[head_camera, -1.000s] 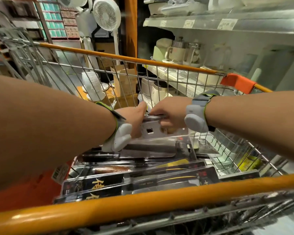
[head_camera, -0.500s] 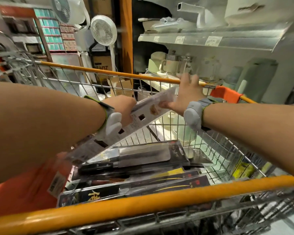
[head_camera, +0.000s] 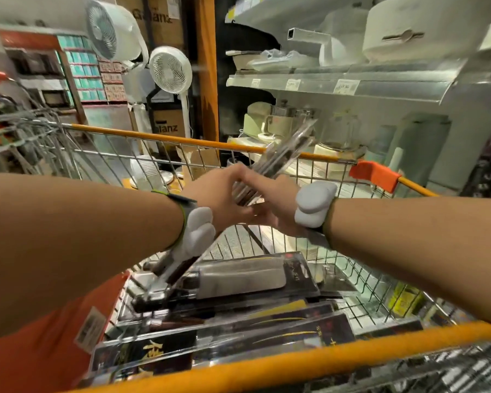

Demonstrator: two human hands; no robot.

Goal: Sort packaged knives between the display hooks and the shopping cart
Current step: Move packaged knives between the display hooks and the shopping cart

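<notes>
Both hands meet above the shopping cart (head_camera: 182, 139): left hand (head_camera: 221, 194) and right hand (head_camera: 278, 205) each w/ grip pinching one clear packaged knife (head_camera: 281, 157), tilted up toward the shelf, pic's blurry. Other boxed knives (head_camera: 238, 282) lie stacked in the cart below.

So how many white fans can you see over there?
2. One fan is up high at the top left, and another fan stands on a pole just below and to its right, beside the orange post. More may be hidden.
</notes>
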